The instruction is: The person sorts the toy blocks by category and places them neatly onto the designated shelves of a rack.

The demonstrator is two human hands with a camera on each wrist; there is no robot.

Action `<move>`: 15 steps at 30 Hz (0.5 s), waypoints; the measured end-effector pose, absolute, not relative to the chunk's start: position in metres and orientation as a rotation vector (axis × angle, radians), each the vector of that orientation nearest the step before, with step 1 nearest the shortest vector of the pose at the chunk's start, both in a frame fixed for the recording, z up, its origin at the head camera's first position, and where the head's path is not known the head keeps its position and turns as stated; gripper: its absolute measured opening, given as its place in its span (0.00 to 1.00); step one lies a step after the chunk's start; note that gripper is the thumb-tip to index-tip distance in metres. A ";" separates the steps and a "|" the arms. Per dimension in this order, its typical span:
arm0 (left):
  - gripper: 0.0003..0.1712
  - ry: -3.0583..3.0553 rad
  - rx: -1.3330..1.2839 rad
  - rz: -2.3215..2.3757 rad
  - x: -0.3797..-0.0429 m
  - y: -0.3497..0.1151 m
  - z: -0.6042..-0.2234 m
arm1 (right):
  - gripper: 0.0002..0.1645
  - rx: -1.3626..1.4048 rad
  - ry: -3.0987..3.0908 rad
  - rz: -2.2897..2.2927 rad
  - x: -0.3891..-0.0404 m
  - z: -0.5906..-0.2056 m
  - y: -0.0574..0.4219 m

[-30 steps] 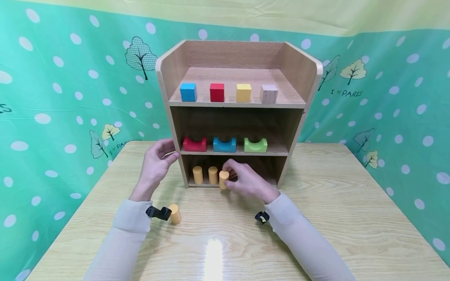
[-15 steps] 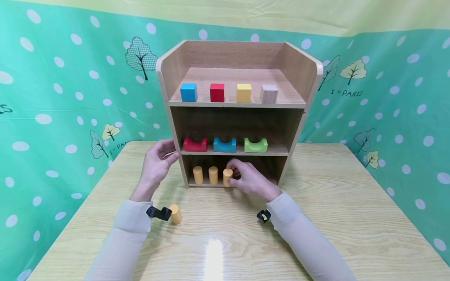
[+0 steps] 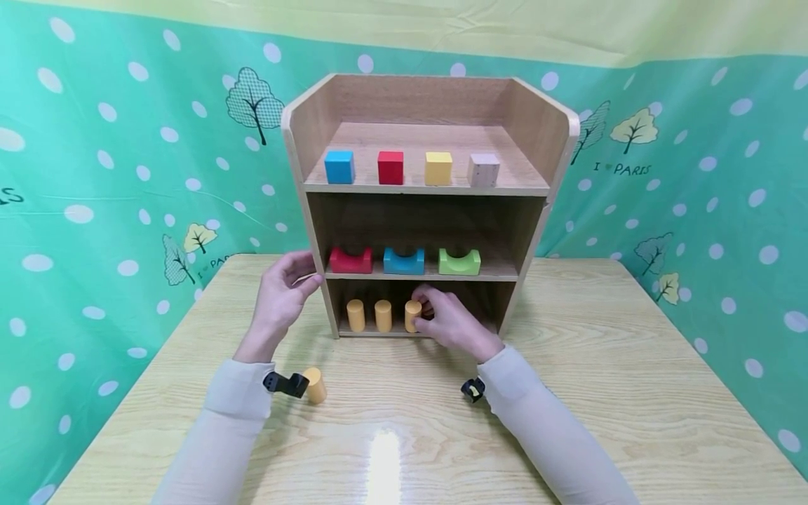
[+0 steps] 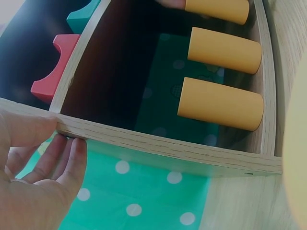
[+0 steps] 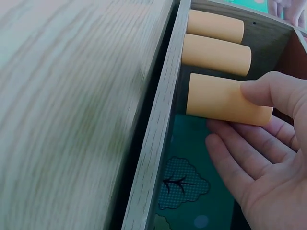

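My right hand (image 3: 451,319) pinches an upright orange-yellow wooden cylinder (image 3: 412,317) at the bottom level of a wooden shelf unit (image 3: 426,189). In the right wrist view the thumb (image 5: 264,88) lies along the cylinder's near side, fingers on the other. Two matching cylinders, one at far left (image 3: 356,315) and one in the middle (image 3: 383,316), stand in a row beside it. My left hand (image 3: 284,287) holds the unit's left side panel (image 4: 158,140), thumb on the front edge and fingers against the outer face. Another cylinder (image 3: 315,386) stands on the table by the left wrist.
The middle shelf carries red (image 3: 351,261), blue (image 3: 404,261) and green (image 3: 459,262) arch-cut blocks. On the top shelf sit blue (image 3: 339,167), red (image 3: 391,168), yellow (image 3: 438,169) and pale (image 3: 483,170) cubes. A green dotted curtain (image 3: 126,210) surrounds the wooden table (image 3: 606,393).
My right hand has shifted the third cylinder right and inward, from the shelf's front edge into line with the other two. The left hand stays on the side panel.
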State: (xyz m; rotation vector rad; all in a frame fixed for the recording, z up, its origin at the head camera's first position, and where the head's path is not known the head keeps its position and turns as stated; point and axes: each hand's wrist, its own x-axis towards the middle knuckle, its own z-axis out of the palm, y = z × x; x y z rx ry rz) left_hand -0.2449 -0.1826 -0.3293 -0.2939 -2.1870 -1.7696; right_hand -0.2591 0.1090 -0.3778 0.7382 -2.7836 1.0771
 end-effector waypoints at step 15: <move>0.23 -2.195 -0.287 -1.768 -0.244 -0.183 -0.330 | 0.18 0.685 -2.822 1.052 -0.260 -0.383 0.107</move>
